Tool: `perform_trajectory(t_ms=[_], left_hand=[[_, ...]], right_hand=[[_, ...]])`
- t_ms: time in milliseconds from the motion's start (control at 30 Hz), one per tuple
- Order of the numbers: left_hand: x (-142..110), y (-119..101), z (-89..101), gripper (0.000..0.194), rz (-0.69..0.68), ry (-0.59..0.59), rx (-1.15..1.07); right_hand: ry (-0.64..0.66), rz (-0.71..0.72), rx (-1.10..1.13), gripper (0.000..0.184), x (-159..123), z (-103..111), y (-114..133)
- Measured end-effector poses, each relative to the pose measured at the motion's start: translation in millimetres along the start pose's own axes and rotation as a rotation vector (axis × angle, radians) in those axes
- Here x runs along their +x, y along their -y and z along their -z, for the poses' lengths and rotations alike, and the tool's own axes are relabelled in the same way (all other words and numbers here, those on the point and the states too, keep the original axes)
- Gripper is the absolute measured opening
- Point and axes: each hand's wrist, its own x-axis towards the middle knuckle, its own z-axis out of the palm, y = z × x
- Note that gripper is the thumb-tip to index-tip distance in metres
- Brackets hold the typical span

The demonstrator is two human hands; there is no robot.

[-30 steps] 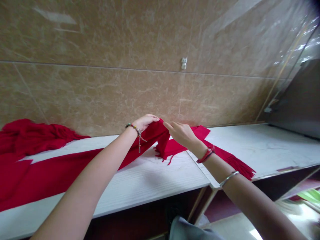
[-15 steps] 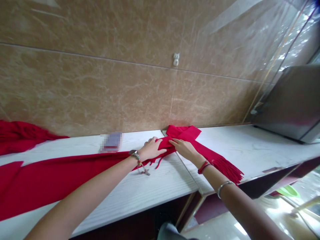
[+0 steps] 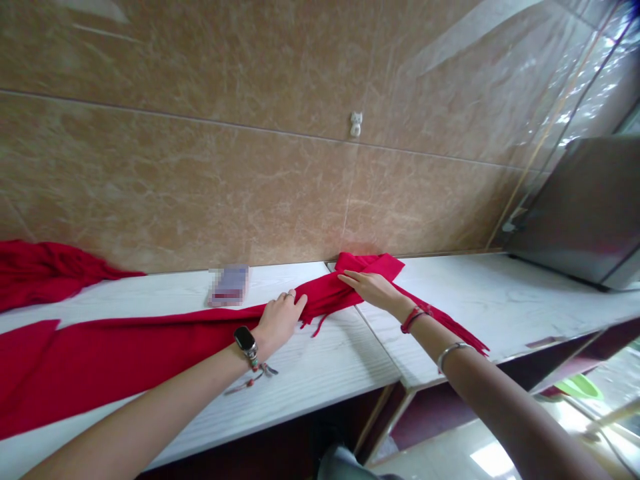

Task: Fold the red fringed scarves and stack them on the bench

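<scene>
A long red scarf (image 3: pixel 130 353) stretches from the left edge across the counter. It narrows into a folded, bunched part near the seam, with a few loose strands hanging there. My left hand (image 3: pixel 281 321) is closed on the narrow part, its fingers bent over the cloth. To its right, my right hand (image 3: pixel 373 289) lies flat on the folded part, fingers stretched out and pointing left. Beyond it a folded end stands against the wall, and a fringed end reaches right, partly hidden under my right forearm.
A white wood-grain counter (image 3: pixel 320 360) runs along a brown tiled wall (image 3: pixel 225 187). Another heap of red cloth (image 3: pixel 45 273) lies at the back left. A blurred small packet (image 3: pixel 230 287) sits behind the scarf. A grey metal box-shaped appliance (image 3: pixel 580 207) stands at the far right.
My left hand has slid left and toward me along the scarf, its fingers now more bent. My right hand stays nearly in place, and the fringe beside it looks narrower.
</scene>
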Motion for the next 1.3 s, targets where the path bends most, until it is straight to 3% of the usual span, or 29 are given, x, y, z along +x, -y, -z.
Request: perform_trajectory(t_ms=[133, 300, 500, 667, 833, 1033, 1100, 1200, 1300], left_hand=[[-1, -1, -2.4, 0.055, 0.011, -0.003, 0.028], [0, 3, -6.6, 0.046, -0.051, 0.006, 0.121], [-27, 34, -0.6, 0.051, -0.162, 0.068, 0.14], [-38, 41, 3.8, 0.057, -0.128, 0.05, 0.128], [-38, 41, -3.4, 0.06, -0.054, 0.036, 0.028], [-9, 59, 36.1, 0.051, -0.111, -0.13, 0.02], [1, 58, 39.7, 0.048, -0.154, -0.175, 0.035], [2, 48, 18.6, 0.049, -0.261, -0.109, 0.018], [-6, 36, -10.0, 0.061, -0.272, -0.003, -0.05]], right_hand=[[0.034, 0.034, 0.043, 0.048, -1, -5, 3], [0.058, -0.004, 0.18, 0.048, -3, -11, 14], [0.011, 0.076, 0.313, 0.045, -10, 10, 40], [0.034, 0.112, 0.175, 0.043, -10, 35, 52], [-0.059, 0.144, 0.068, 0.029, -3, 37, 56], [-0.139, -0.025, 0.065, 0.027, -1, 34, 48], [-0.167, -0.056, 0.062, 0.033, -5, 28, 47], [-0.138, -0.069, 0.104, 0.041, -17, 15, 49], [-0.093, -0.081, 0.203, 0.047, -27, 3, 54]])
